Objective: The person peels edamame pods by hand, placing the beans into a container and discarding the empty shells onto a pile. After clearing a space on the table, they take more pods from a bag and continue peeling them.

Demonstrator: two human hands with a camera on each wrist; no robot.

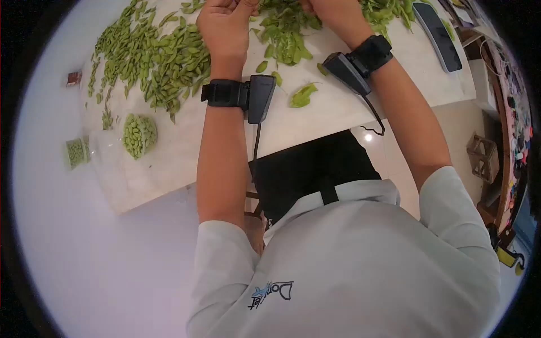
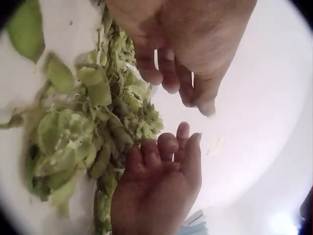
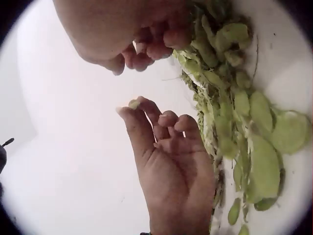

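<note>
My left hand (image 1: 226, 35) is above the table between the pod pile and the leafy stems, palm up in the right wrist view. Its thumb and forefinger pinch a small green pod piece (image 3: 134, 104). Facing it, my right hand (image 1: 342, 21) has loosely bent fingers, with a gap between thumb and forefinger in the left wrist view; nothing shows in them. Green leafy stems (image 2: 110, 117) lie beside both hands. A wide pile of green pods (image 1: 169, 59) spreads to the left.
A clear bag of shelled green beans (image 1: 139, 136) sits at the table's left front, with another container (image 1: 76, 152) beyond the left edge. A phone (image 1: 438, 36) lies at the right. One loose leaf (image 1: 304, 96) is near the front edge. A cluttered shelf (image 1: 507, 107) stands farther right.
</note>
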